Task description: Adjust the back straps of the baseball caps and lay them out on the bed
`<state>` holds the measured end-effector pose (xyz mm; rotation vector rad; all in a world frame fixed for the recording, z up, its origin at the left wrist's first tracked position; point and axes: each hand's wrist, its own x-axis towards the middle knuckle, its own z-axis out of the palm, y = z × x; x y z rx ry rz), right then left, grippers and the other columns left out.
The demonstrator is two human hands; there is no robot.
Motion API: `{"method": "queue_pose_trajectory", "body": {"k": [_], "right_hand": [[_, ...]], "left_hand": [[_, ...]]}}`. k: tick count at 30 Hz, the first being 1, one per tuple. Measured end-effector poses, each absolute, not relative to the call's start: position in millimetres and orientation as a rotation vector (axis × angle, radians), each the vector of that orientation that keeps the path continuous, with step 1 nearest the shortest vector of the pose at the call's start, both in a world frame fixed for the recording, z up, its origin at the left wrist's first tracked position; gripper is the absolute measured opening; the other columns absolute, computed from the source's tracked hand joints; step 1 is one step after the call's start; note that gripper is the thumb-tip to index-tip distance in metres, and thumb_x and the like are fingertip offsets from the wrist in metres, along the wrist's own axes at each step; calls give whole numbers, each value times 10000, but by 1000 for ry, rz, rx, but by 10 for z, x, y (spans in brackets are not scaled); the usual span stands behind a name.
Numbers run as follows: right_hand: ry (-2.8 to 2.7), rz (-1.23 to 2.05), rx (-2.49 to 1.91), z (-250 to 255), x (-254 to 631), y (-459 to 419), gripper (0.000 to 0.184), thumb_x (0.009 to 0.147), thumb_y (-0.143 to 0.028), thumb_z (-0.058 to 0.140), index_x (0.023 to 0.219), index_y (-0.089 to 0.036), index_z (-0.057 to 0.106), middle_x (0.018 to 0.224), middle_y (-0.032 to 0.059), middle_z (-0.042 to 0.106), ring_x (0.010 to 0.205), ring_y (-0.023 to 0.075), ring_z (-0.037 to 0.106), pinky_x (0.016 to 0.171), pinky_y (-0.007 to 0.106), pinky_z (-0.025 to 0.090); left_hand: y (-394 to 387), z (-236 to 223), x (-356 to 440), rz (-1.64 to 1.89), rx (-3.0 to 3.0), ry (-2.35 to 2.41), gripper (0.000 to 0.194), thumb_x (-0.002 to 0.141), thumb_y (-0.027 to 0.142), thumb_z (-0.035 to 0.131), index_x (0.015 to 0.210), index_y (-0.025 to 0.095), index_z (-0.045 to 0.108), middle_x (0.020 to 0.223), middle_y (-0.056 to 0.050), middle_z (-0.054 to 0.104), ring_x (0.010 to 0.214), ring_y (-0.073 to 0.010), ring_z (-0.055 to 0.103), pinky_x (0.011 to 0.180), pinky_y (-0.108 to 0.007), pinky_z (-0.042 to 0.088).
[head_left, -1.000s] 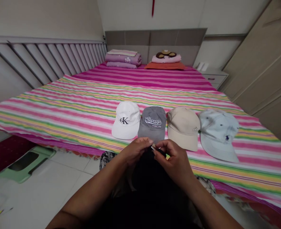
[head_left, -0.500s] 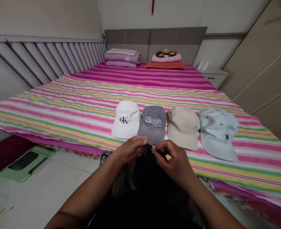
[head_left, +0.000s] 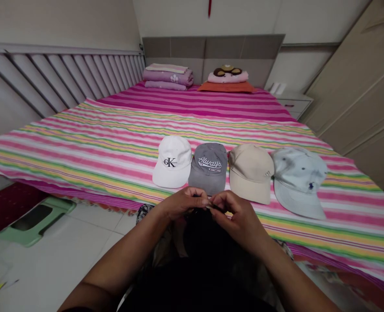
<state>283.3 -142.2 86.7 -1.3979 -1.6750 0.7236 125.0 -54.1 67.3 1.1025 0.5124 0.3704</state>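
We find a bed spread with a striped cotton cover in pink, white, yellow and green (head_left: 90,138), laid over a magenta striped sheet (head_left: 192,103) that shows toward the padded grey-brown headboard (head_left: 185,48). Against the headboard we record a folded lilac quilt (head_left: 167,77) at left and, at right, a pink cushion (head_left: 227,78) on a flat orange pillow (head_left: 226,88). A pale slatted railing (head_left: 77,80) bounds the left side; a white bedside cabinet (head_left: 296,105) and a tall beige panel (head_left: 364,99) stand on the right. On the pale tiled floor (head_left: 71,264) we note a light green plastic stool (head_left: 53,212).

Near the bed's front edge, four fabric caps lie in a row, brims toward the person: white (head_left: 172,160), grey (head_left: 208,167), beige (head_left: 252,173) and pale blue (head_left: 297,182).

Just before the grey cap we observe the left hand (head_left: 185,203) and right hand (head_left: 235,214), fingertips nearly meeting, both pinching a small dark strip (head_left: 218,209). Black cloth (head_left: 201,232) hangs below it; we cannot tell where this cloth ends and the person's dark clothing begins.
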Motion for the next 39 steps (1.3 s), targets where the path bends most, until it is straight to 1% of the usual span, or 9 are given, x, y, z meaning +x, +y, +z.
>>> {"method": "queue_pose_trajectory", "body": {"k": [3, 7, 11, 15, 18, 23, 31, 37, 39], "right_hand": [[-1529, 1111, -1324, 799, 2956, -1398, 239, 820, -378, 471, 961, -189, 513, 749, 10, 583, 641, 134, 531, 548, 231, 395], [-1516, 1419, -1178, 665, 3035, -1371, 323, 763, -441, 538, 933, -167, 551, 757, 8, 574, 645, 129, 519, 541, 224, 386], [-1519, 1128, -1242, 660, 2937, -1389, 447, 676, -367, 655, 1061, -199, 503, 661, -34, 546, 555, 120, 504, 500, 225, 376], [-1759, 611, -1396, 766, 2854, -1414, 234, 718, -233, 608, 950, -213, 586, 767, 26, 640, 675, 172, 580, 601, 273, 425], [-1877, 432, -1404, 817, 2848, -1429, 132, 745, -186, 549, 868, -195, 597, 740, 35, 641, 643, 166, 578, 590, 268, 422], [-1904, 468, -1407, 847, 2855, -1455, 56, 739, -185, 554, 783, -201, 584, 692, 12, 619, 610, 146, 561, 572, 250, 415], [-1882, 558, -1408, 857, 2859, -1442, 69, 729, -168, 547, 771, -213, 578, 676, -1, 607, 590, 138, 549, 548, 245, 410], [-1911, 555, -1423, 885, 2836, -1414, 65, 715, -150, 546, 747, -194, 581, 687, 13, 609, 605, 145, 545, 562, 254, 397], [-1872, 612, -1424, 877, 2852, -1405, 86, 708, -161, 563, 782, -195, 588, 709, 13, 607, 632, 150, 546, 578, 259, 396]], "left_hand": [[-515, 661, 1212, 455, 1029, 485, 283, 589, 331, 718, 600, 109, 543, 547, 28, 469, 510, -56, 398, 504, -188, 270], [-496, 633, 1190, 527, 968, 484, 275, 574, 316, 732, 608, 108, 554, 578, 4, 523, 514, -67, 448, 507, -192, 305], [-556, 603, 1259, 425, 998, 550, 254, 565, 297, 741, 648, 111, 589, 577, 2, 556, 497, -73, 475, 507, -200, 340], [-594, 592, 1315, 421, 1027, 554, 240, 559, 290, 743, 652, 108, 616, 632, -19, 607, 565, -91, 521, 570, -214, 377], [-581, 604, 1306, 441, 1035, 526, 216, 562, 270, 734, 592, 106, 598, 580, -4, 586, 543, -71, 494, 542, -187, 351], [-576, 605, 1269, 444, 935, 530, 219, 545, 211, 699, 505, 122, 503, 605, -5, 599, 474, -52, 453, 458, -175, 305], [-563, 604, 1272, 445, 940, 527, 216, 465, 142, 669, 436, 125, 455, 620, -24, 617, 538, -92, 517, 504, -195, 358], [-539, 703, 1273, 293, 1104, 511, 236, 613, 273, 686, 793, 130, 632, 698, -9, 600, 605, -79, 504, 566, -186, 364], [-542, 710, 1268, 220, 1146, 486, 244, 645, 284, 680, 825, 121, 651, 711, -15, 606, 624, -80, 511, 600, -191, 376]]}}
